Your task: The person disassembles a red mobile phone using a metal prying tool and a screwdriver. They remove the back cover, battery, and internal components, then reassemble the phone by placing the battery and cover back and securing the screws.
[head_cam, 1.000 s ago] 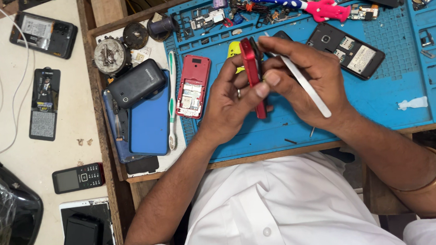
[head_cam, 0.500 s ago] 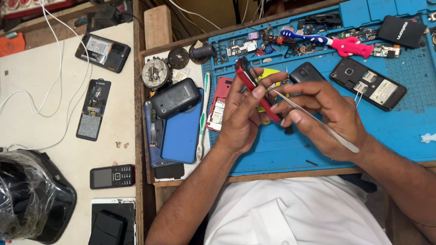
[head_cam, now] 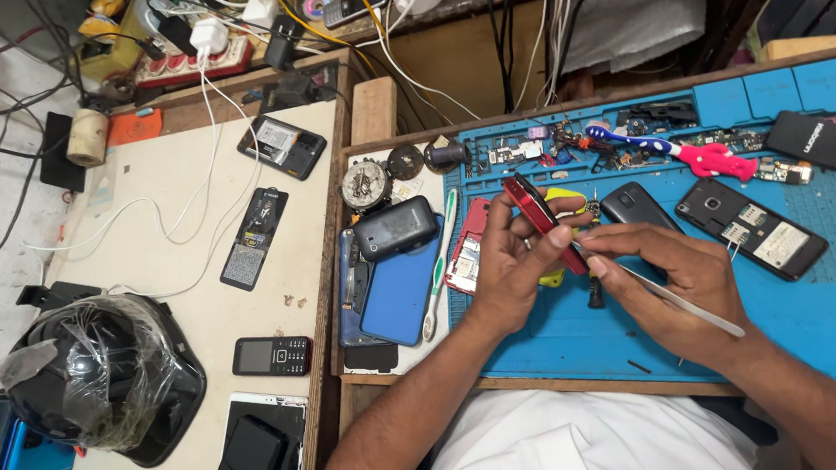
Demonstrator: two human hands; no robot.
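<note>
At the lower left of the frame a dark helmet point(head_cam: 96, 376) wrapped in clear plastic sits on the pale desk point(head_cam: 177, 190), its edge cut off by the frame. Just right of centre, over the blue work mat point(head_cam: 802, 291), the left hand point(head_cam: 515, 268) grips a red phone point(head_cam: 541, 221) held on edge, its face hidden from view. The right hand point(head_cam: 683, 283) pinches slim metal tweezers point(head_cam: 664, 294) whose tip meets the phone's lower edge, the contact point too small to make out.
</note>
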